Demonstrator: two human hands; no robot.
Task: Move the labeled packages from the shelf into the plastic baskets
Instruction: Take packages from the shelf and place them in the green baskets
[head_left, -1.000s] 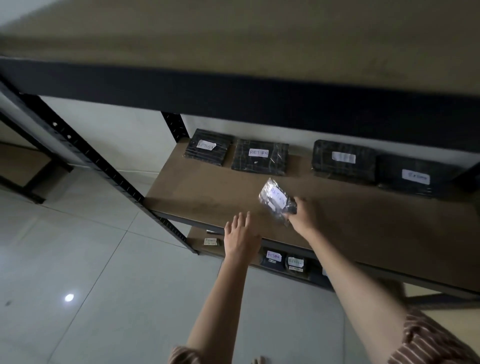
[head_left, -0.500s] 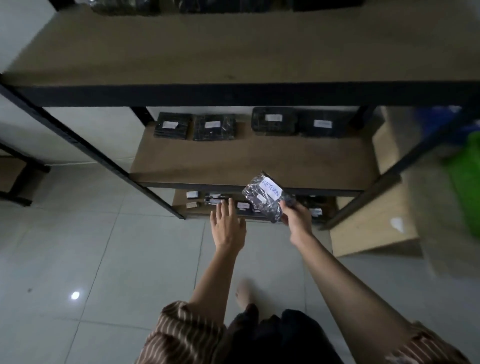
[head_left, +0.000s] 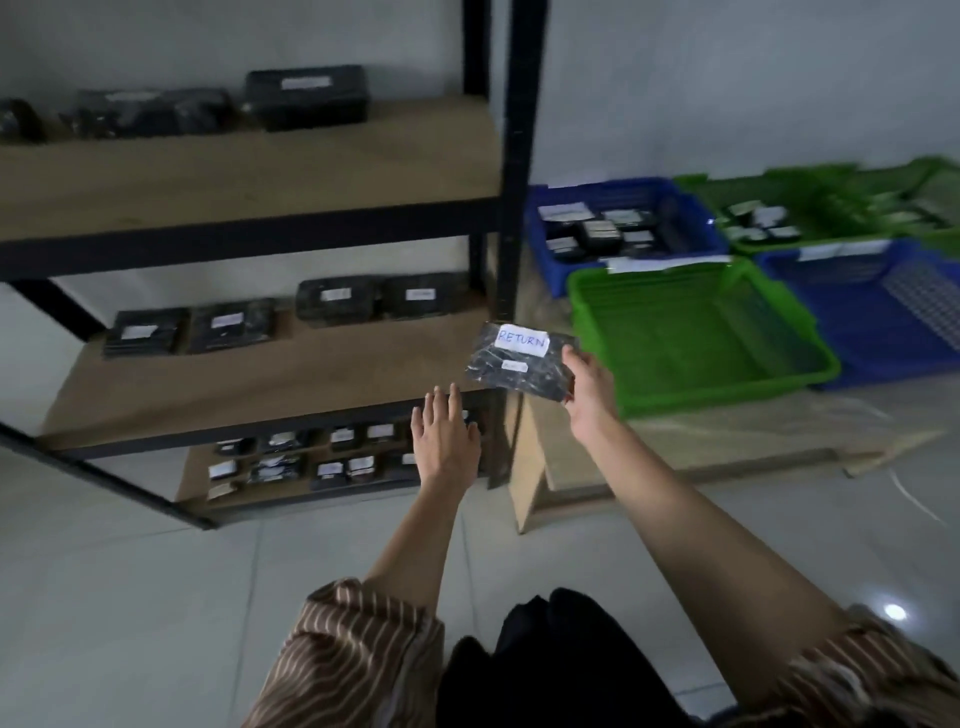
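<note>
A: What has the right hand (head_left: 589, 387) got?

B: A dark plastic-wrapped package (head_left: 521, 362) with a white label reading RETURN — pinched at its right edge, thumb on top and fingers underneath. It hangs in the air just right of the shelf (head_left: 249, 382) post, with the empty green basket (head_left: 701, 332) close on its right.

A: And the left hand (head_left: 445, 441)?

B: Open, fingers spread, holding nothing, low in front of the shelf.

A: How do you reckon it handles?

B: Light, I'd say — one edge pinch keeps it nearly level. The glossy film looks slippery and a little crinkly, and the contents seem soft rather than rigid. Not fragile, by the look of it. A grip across the short edge, or flat under the middle, should serve better than a corner.

A: The rest?

B: More labelled packages (head_left: 343, 299) lie at the far side of the shelf.
</note>
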